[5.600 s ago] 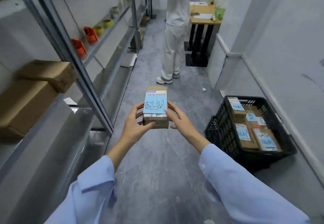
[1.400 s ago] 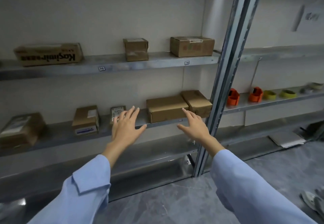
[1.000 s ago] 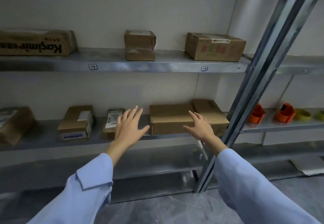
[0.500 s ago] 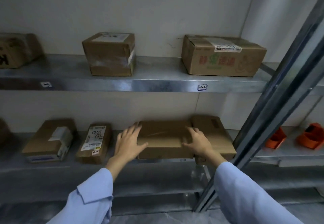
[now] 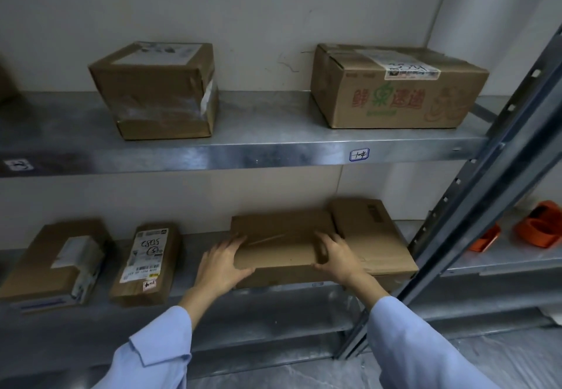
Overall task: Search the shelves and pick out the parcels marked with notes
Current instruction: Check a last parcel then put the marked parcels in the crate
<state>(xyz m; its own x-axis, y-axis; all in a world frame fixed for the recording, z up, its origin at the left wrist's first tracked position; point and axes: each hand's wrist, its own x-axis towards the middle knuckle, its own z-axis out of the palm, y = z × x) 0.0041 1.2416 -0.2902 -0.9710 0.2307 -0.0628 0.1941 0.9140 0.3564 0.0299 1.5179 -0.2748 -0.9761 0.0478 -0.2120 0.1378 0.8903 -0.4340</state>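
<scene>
Both hands have closed further onto the flat box [image 5: 279, 236] since half a second ago, and the view has drawn nearer to it. The left hand [image 5: 223, 262] clasps the box's left end, its fingers [image 5: 234, 244] lying close together along that end and the thumb spread across the front corner. The right hand [image 5: 337, 256] grips the right front part, its fingers curled over the top and the thumb pressed against the front edge. Both sleeves [image 5: 152, 355] are pale blue.

The flat box lies on the middle shelf [image 5: 200, 236], its front edge at the shelf lip, its top plain cardboard with a strip of clear tape. A second brown box [image 5: 374, 230] touches its right side and reaches further back, hemming it in there. Just right of that box the slanted steel upright [image 5: 486, 194] crosses the shelf front, and beyond it lie two orange tape dispensers [image 5: 538, 224].

Left of the flat box, a bare stretch of shelf apart, lies a small parcel [image 5: 146, 262] with a white printed label bearing handwriting and a small tag near its front. Further left is a taped parcel [image 5: 54, 262] with a white patch on top.

Above the flat box runs the upper shelf [image 5: 213, 153], with a handwritten tag [image 5: 359, 155] on its edge. On it stand a squarish box [image 5: 155, 90] up to the left and a printed carton [image 5: 395, 96] with red characters up to the right.
</scene>
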